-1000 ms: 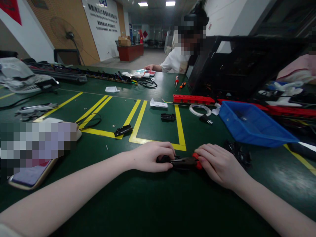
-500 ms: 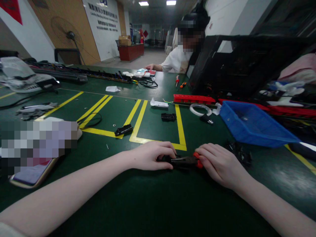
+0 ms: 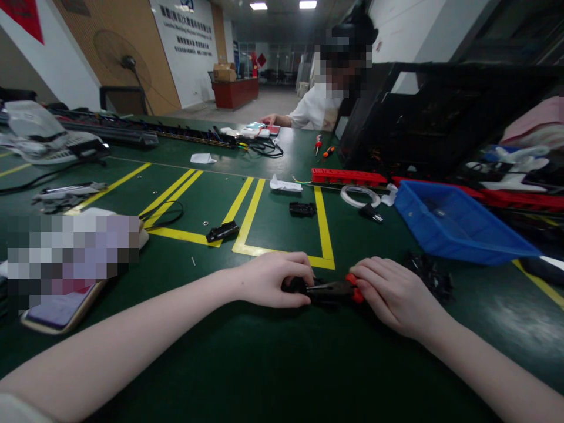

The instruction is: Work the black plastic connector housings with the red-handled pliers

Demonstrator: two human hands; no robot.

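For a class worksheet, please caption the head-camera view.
Left hand grips a small black part; right hand holds red-handled dark metal pliers, over a green table.

Green tabletop (image 3: pixel 282 364), yellow tape (image 3: pixel 325 229); black piece (image 3: pixel 222 232) across tape, second black piece (image 3: pixel 302 209) between strips; white coil (image 3: pixel 359 205) near blue tray (image 3: pixel 480 251).

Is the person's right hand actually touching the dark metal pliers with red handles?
Touching. The head view shows the right hand closed over the red handles of the dark metal pliers, with no gap.
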